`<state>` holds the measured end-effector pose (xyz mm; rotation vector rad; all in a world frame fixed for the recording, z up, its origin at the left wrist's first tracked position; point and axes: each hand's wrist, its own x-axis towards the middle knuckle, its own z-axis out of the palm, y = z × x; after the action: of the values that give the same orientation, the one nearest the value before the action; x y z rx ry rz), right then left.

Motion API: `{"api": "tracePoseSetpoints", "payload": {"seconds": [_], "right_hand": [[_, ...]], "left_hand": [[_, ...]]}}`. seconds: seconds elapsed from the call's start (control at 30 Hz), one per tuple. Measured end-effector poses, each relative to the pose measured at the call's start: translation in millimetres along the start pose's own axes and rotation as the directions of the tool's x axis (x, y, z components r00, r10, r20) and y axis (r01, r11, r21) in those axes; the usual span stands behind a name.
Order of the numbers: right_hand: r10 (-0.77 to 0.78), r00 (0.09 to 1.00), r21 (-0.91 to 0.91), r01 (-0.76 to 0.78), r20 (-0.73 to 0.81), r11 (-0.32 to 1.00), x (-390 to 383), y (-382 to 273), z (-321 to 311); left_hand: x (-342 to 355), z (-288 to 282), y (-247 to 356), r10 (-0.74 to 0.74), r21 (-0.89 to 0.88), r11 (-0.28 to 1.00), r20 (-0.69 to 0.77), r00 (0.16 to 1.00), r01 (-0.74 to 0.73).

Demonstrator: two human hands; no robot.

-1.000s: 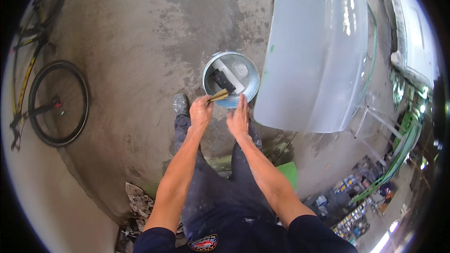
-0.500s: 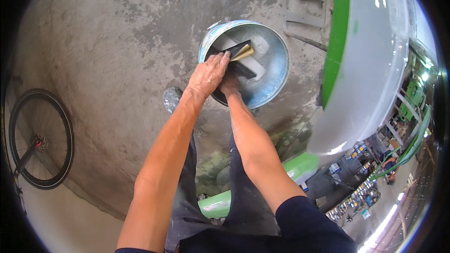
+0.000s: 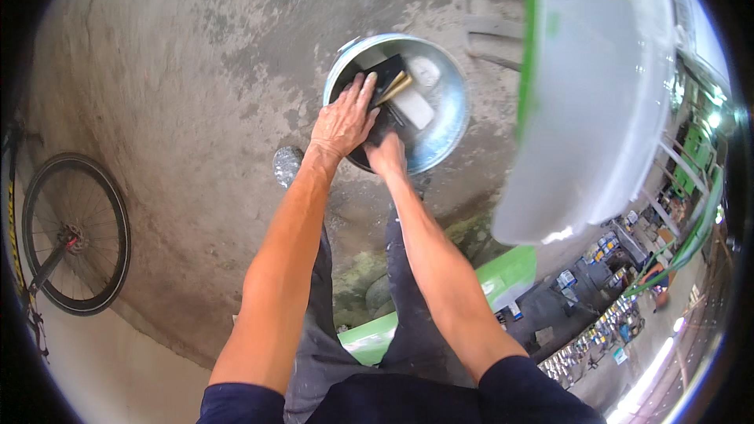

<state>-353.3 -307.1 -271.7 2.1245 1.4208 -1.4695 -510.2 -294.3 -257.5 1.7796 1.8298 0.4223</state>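
Both hands reach into a pale blue, paint-stained bucket [image 3: 462, 129] on the floor. My left hand [image 3: 342, 124] grips a black sheet of sandpaper [image 3: 388, 71], folded so that its tan back [image 3: 395, 88] shows. Just below it, my right hand [image 3: 387, 155] has closed on a dark flat block [image 3: 394, 115], partly hidden by the fingers and blurred. Inside the bucket, a white rectangular block [image 3: 414, 107] and a rounded white piece [image 3: 425, 71] lie to the right of the sandpaper.
On the right, a large glossy white-and-green panel [image 3: 593, 102] stands close to the bucket. A green-and-white piece [image 3: 506, 279] lies behind my legs. The bicycle wheel [image 3: 76, 234] is at the left. Dark metal parts [image 3: 495, 27] rest on the floor beyond the bucket.
The left fingers have spread further over the sandpaper, which now tilts more upright. My right hand has risen, showing more of itself. The view has shifted a little.
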Motion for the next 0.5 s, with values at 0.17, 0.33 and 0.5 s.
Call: {"api": "tracePoseSetpoints", "payload": {"seconds": [0.17,0.33,0.5], "right_hand": [[-0.192,0.973,0.226,0.217,-0.125,0.950,-170.6,-72.1,-114.4],[-0.213,0.957,0.207,0.253,-0.198,0.945,-301.2,-125.1,-179.2],[-0.295,0.937,0.274,0.338,-0.188,0.900,-399.1,-160.7,-228.4]], "left_hand": [[-20.8,-60.9,41.9,-0.374,-0.481,0.802,0.055,0.926,0.353],[-56.7,-131.5,119.3,-0.476,-0.881,0.074,0.380,0.793,0.467],[-48.2,-186.6,178.7,-0.277,-0.885,0.084,0.421,0.864,0.459]]}}
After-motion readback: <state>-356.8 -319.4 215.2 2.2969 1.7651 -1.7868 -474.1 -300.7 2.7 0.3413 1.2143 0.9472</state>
